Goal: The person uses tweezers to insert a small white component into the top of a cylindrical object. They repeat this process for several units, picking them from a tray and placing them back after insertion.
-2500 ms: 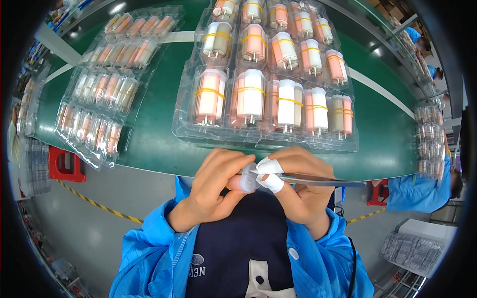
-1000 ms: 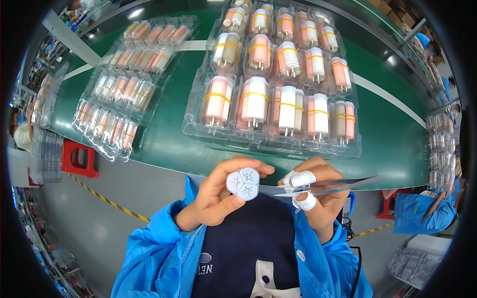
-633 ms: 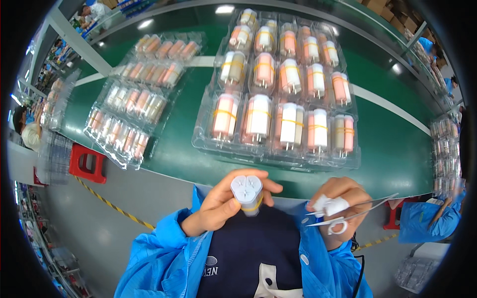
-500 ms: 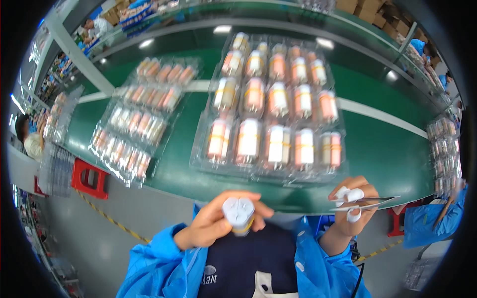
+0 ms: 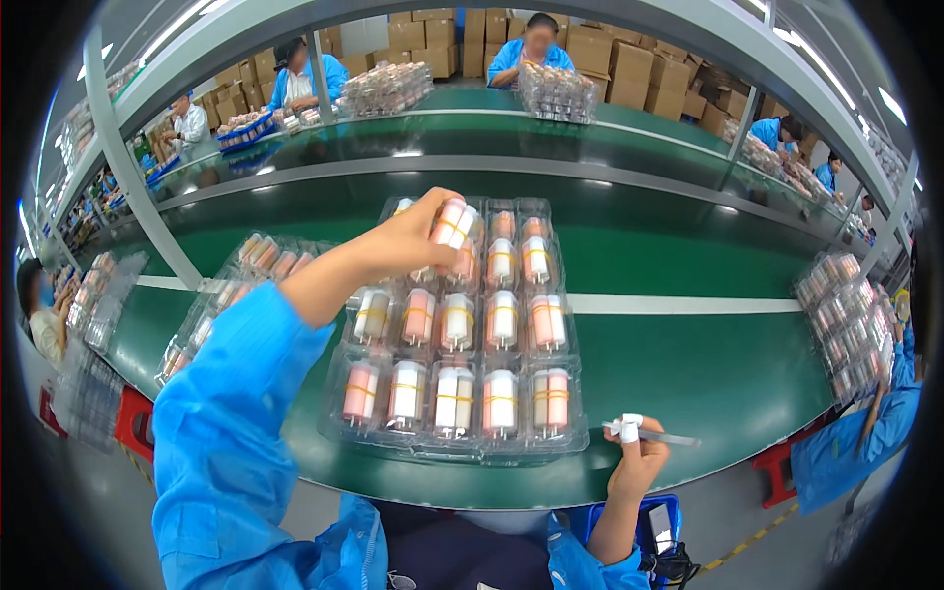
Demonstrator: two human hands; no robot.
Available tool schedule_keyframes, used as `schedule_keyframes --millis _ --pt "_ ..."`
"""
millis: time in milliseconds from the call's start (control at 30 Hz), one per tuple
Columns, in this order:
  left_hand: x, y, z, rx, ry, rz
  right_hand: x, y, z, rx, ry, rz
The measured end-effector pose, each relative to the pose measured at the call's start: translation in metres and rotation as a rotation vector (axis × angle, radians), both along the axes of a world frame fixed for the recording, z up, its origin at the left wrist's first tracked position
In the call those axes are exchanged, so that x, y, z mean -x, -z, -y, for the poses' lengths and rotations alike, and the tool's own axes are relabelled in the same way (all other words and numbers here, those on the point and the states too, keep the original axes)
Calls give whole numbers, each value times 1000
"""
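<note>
My left hand reaches over the back part of a clear plastic tray, closed around a bundle of pink and white cylinders tied with a yellow band. Similar banded bundles with metal prongs at the bottom stand in the tray's pockets; my hand and forearm hide some at the back left. Low on the right, beyond the tray's corner, my right hand pinches a thin, flat metal tool that looks like tweezers. White wraps cover some of its fingertips.
Another filled tray lies left, partly behind my arm. Stacked filled trays stand far right. A green bench with a white stripe runs across. A blue bin sits below my right arm. Co-workers sit beyond the metal frame.
My left hand has moved from near my chest forward over the tray, carrying the bundle. My right hand keeps the metal tool near the bench edge. The view has tilted up.
</note>
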State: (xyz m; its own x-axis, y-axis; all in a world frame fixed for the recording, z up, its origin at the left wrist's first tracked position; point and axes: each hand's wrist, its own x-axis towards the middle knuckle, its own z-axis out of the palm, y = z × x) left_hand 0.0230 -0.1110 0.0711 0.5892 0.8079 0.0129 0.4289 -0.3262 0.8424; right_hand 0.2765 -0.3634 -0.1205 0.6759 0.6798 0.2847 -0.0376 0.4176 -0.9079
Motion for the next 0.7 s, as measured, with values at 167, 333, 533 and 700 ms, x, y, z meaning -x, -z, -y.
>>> schedule_keyframes --millis 167,333,533,700 --pt "-1 48 -103 -572 -286 -375 1 -3 3 38 -8 -60" --pt "-26 61 -126 -593 -350 -383 2 -8 0 78 -14 -22" --pt "-53 82 -123 -690 -338 -599 3 -7 -5 92 -27 32" --pt "-64 84 -113 -715 -375 -629 5 -8 -2 97 -11 20"
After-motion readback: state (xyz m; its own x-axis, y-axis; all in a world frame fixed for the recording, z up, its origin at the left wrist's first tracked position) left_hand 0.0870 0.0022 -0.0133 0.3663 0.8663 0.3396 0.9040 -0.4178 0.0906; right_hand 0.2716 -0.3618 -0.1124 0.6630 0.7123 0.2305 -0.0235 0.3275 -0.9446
